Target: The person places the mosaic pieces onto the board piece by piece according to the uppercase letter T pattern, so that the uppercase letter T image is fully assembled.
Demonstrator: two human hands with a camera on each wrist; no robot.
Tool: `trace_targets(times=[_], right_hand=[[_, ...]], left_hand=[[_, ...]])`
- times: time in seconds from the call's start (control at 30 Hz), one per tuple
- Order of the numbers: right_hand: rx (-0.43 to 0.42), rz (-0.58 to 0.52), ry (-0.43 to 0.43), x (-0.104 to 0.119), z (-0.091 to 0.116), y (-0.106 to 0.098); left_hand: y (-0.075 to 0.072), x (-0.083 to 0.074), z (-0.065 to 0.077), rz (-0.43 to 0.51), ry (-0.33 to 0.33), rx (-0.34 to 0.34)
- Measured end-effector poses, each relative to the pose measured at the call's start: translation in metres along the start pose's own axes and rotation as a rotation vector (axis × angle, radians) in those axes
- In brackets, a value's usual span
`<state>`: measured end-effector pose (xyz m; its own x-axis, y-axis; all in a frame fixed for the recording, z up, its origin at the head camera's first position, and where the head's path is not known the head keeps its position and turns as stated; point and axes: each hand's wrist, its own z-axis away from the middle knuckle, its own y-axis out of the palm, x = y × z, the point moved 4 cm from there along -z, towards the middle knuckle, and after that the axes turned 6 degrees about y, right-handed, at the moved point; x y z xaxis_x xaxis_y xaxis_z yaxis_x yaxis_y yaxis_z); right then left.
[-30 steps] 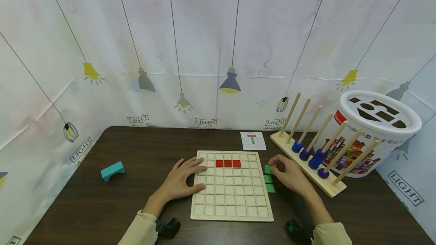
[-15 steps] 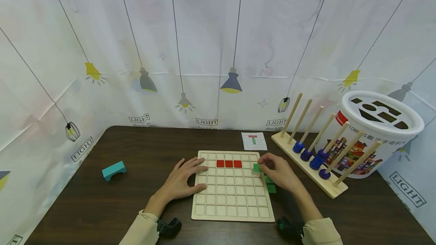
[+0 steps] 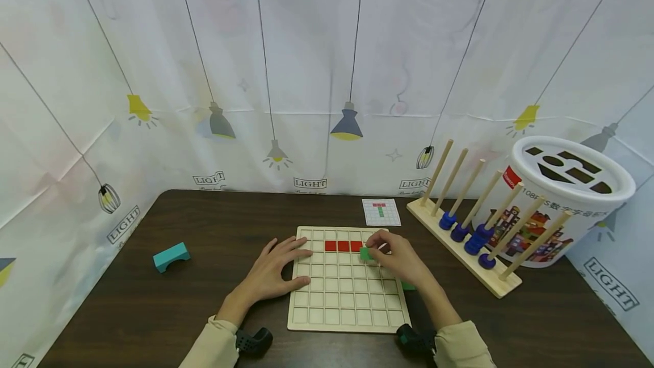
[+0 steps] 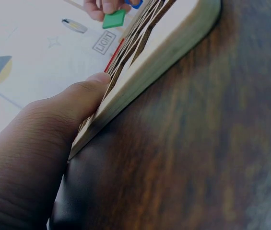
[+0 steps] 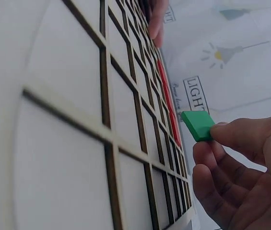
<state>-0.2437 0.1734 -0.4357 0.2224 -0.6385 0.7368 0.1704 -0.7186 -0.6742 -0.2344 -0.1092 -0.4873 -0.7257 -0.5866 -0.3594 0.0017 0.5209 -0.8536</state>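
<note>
A pale wooden grid board [image 3: 347,325] lies on the dark table, with a row of red square tiles [image 3: 343,246] in its upper part. My left hand [image 3: 278,268] rests on the board's left edge, fingers spread and mostly straight; in the left wrist view the thumb [image 4: 77,98] lies along that edge. Between thumb and fingers my right hand [image 3: 401,257] pinches a green square tile [image 5: 198,125], held tilted above the board, just right of and below the red row. Beyond the board's right edge another green tile [image 3: 407,286] shows in part beside the right forearm.
Behind the board lies a small card [image 3: 381,212] printed with a red and green T on a grid. To the right stand a peg rack [image 3: 498,284] with blue rings and a white bucket [image 3: 587,229]. A teal arch block [image 3: 171,255] sits at the left.
My right hand has picked up a green tile from beside the board and carried it left over the board toward the red row. The left hand stays in place.
</note>
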Motion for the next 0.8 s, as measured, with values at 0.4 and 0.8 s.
trace_targets(times=[0.4, 0.8], right_hand=[[0.011, -0.004, -0.013, 0.012, -0.005, 0.012], [0.028, -0.03, 0.049, 0.017, -0.011, 0.026]], left_hand=[[0.0, 0.0, 0.0, 0.003, 0.015, -0.017], [0.0, 0.0, 0.0, 0.011, 0.012, -0.009]])
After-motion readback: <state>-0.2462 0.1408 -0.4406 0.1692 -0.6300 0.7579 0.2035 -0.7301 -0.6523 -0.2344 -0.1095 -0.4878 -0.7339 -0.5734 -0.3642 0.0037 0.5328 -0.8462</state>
